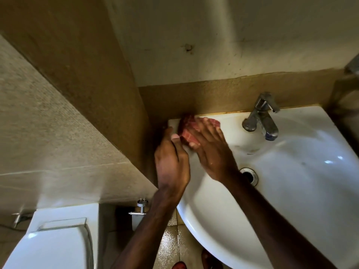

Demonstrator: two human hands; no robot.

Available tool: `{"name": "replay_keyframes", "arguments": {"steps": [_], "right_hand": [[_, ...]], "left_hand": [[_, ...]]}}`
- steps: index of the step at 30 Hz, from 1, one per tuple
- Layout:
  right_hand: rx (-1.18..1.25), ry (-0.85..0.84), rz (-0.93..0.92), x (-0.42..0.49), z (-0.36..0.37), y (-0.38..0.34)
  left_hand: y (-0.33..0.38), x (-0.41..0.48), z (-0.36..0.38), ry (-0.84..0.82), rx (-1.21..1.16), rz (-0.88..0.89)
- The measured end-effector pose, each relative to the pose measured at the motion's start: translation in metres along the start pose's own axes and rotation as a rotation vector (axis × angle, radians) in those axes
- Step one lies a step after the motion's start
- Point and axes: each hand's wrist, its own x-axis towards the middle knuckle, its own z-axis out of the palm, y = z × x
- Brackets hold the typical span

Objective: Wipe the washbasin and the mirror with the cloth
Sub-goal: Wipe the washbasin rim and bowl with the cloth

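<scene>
The red cloth (189,129) lies bunched on the far left corner of the basin (291,171) rim, against the wall. The right hand (211,150) lies flat on it, fingers spread and pressing down. The left hand (172,162) sits just beside it on the left, fingers curled at the cloth's near edge with the thumb touching it; whether it grips is unclear. The tap (261,117) stands at the far rim, right of the cloth, and the drain (250,174) is near the right wrist. A toilet (52,241) is at the near left.
</scene>
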Motion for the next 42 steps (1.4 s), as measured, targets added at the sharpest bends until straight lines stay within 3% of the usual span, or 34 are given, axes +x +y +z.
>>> {"name": "replay_keyframes", "arguments": {"steps": [6, 10, 15, 21, 27, 32, 37, 42], "right_hand": [[-0.19, 0.185, 0.146, -0.032, -0.005, 0.009], [-0.274, 0.107, 0.039, -0.038, -0.005, 0.027], [-0.173, 0.164, 0.194, -0.004, -0.013, 0.03], [-0.245, 0.183, 0.142, -0.059, -0.003, 0.02], [-0.194, 0.317, 0.204, -0.014, -0.017, 0.031], [-0.156, 0.304, 0.367, -0.02, -0.02, 0.009], [-0.247, 0.315, 0.407, -0.044, -0.021, -0.003], [-0.402, 0.323, 0.545, 0.008, -0.017, -0.001]], "left_hand": [[-0.017, 0.007, 0.004, -0.284, 0.365, 0.163], [-0.013, 0.016, 0.0, -0.327, 0.47, 0.166], [-0.014, 0.021, -0.001, -0.337, 0.502, 0.194], [-0.015, 0.03, -0.004, -0.383, 0.453, 0.2], [-0.017, 0.029, -0.005, -0.336, 0.359, 0.189], [-0.023, 0.035, -0.003, -0.376, 0.337, 0.172], [-0.025, 0.039, 0.002, -0.371, 0.333, 0.142], [-0.02, 0.035, 0.006, -0.315, 0.338, 0.133]]}}
